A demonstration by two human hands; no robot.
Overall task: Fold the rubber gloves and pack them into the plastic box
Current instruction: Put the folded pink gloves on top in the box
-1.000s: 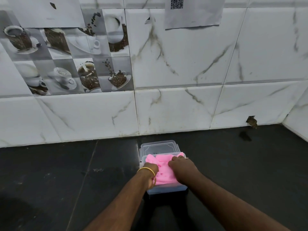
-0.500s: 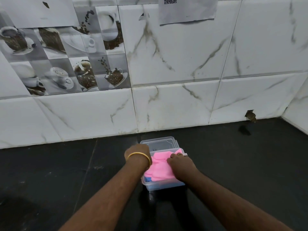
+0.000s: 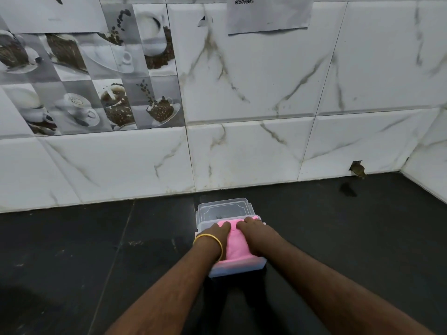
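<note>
A clear plastic box [image 3: 238, 270] stands on the black counter, just in front of me. Folded pink rubber gloves [image 3: 237, 246] fill it to the rim. My left hand [image 3: 215, 234], with a gold bangle at the wrist, lies flat on the left part of the gloves. My right hand [image 3: 254, 234] lies flat on the right part, fingers pointing at the wall. Both hands press down on the pink bundle. The box's clear lid [image 3: 223, 210] lies right behind the box, touching it.
The black counter [image 3: 96, 250] runs left and right of the box. A white marble-tiled wall [image 3: 242, 153] rises close behind the lid. A small broken hole [image 3: 357, 169] sits at the wall's foot to the right. A side wall closes the far right corner.
My left hand lifted off the gloves toward the box's left rim, then came back down flat on them. The gloves now sit flatter in the box. My right hand stayed on them.
</note>
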